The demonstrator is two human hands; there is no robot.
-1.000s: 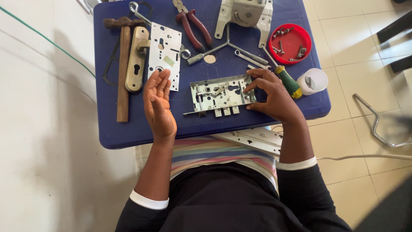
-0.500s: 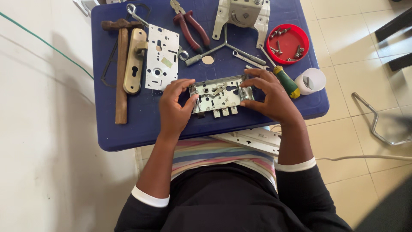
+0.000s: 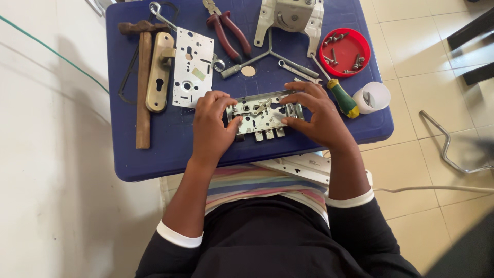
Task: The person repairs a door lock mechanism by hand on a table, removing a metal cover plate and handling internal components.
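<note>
We look straight down at a blue tabletop [image 3: 154,159] set over a person's lap.

At the far left lies a wooden-handled hammer [image 3: 142,87], and just beside it a brass door handle plate [image 3: 159,72] with a keyhole. Next comes a flat white lock cover plate [image 3: 193,67] full of holes, lying apart from the lock body. Above it sit red-handled pliers [image 3: 229,31].

The left hand [image 3: 211,128] rests at the lock's left end, its grip closed lightly on that edge with the thumb over the top face. Between the hands, near the front middle of the tabletop, is the open mortise lock case [image 3: 260,116], its inner levers and springs exposed and three bolts pointing toward the person. The right hand [image 3: 316,116] curls over the right end, fingertips pressing into the mechanism; we cannot tell whether it pinches a small part.

Further right lie a green and yellow screwdriver [image 3: 342,98], a red dish [image 3: 346,51] of screws, and a small white cup [image 3: 375,95].

We judge that the hands are seating or adjusting inner parts with the cover off. The next move seems to call for holding the case steady while small pieces are kept in place.
</note>
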